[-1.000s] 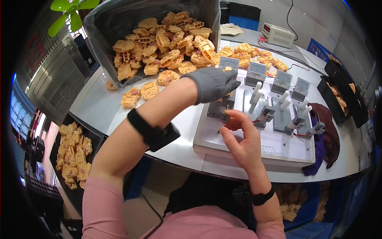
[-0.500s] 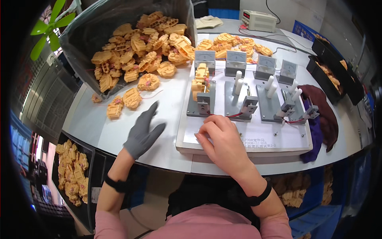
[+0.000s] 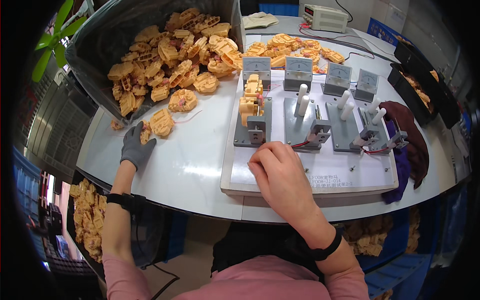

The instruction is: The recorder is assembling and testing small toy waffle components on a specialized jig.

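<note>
Head view: left hand, at nine o'clock, spreads around plastic housing, probably light, stiff, best held by edges; right hand, four o'clock, is curled, pinch unclear.

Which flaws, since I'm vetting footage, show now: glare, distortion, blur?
Head view: fisheye bends the table along its front edge, with black corners; head view: pale glare on the table right of the gloved left hand; head view: bare right hand looks fairly sharp.
</note>
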`<move>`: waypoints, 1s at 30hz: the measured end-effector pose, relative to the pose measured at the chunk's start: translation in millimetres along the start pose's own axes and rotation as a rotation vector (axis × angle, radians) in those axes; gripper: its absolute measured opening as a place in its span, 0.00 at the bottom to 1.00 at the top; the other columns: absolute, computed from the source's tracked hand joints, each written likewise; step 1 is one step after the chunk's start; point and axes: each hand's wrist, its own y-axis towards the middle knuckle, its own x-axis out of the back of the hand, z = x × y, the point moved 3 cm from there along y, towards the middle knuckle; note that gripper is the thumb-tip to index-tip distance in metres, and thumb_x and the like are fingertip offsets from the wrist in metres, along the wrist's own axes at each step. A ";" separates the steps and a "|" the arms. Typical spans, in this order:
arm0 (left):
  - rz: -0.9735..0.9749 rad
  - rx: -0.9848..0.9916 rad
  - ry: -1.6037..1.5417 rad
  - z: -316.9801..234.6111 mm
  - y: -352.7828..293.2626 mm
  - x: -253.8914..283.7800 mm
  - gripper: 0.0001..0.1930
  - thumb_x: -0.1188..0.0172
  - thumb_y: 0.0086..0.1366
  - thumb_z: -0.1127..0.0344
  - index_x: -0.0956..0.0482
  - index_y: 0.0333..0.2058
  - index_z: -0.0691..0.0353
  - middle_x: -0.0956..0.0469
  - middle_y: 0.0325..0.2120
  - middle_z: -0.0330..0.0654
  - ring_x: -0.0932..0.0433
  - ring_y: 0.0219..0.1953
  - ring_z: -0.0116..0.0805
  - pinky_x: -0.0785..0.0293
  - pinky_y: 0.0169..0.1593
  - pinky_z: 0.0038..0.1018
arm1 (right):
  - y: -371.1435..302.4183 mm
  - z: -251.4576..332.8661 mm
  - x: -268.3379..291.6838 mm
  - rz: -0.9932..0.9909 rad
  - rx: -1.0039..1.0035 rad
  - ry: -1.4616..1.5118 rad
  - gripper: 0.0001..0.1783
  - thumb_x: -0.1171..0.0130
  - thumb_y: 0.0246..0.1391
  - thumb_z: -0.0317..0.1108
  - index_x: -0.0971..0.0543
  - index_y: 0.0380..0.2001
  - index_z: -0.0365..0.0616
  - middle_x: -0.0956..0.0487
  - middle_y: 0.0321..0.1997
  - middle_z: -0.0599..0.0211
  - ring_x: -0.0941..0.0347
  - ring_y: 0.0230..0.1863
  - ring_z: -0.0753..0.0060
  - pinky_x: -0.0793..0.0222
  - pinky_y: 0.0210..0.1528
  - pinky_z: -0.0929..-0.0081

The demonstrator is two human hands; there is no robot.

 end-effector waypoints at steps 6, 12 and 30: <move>-0.043 -0.003 -0.208 -11.2 -25.4 10.3 0.32 0.31 0.52 0.58 0.30 0.57 0.54 0.31 0.55 0.54 0.31 0.57 0.56 0.32 0.61 0.42 | -1.0 -1.8 -1.3 0.030 -0.004 0.039 0.05 0.38 0.54 0.27 0.21 0.35 0.40 0.25 0.41 0.63 0.29 0.45 0.56 0.33 0.49 0.62; -0.179 -0.208 -0.310 -30.9 -82.8 15.6 0.25 0.34 0.54 0.68 0.27 0.53 0.59 0.30 0.51 0.52 0.28 0.53 0.51 0.30 0.58 0.39 | -3.6 -4.2 5.6 0.047 -0.028 0.083 0.08 0.37 0.53 0.26 0.21 0.38 0.41 0.24 0.43 0.64 0.28 0.48 0.57 0.33 0.52 0.62; -0.438 -0.192 -0.568 -44.0 -135.3 1.0 0.25 0.36 0.53 0.74 0.25 0.53 0.59 0.29 0.55 0.49 0.28 0.57 0.49 0.30 0.59 0.37 | 139.9 38.3 90.7 0.565 -0.217 -0.245 0.25 0.41 0.62 0.46 0.28 0.58 0.48 0.21 0.46 0.59 0.24 0.45 0.72 0.28 0.46 0.73</move>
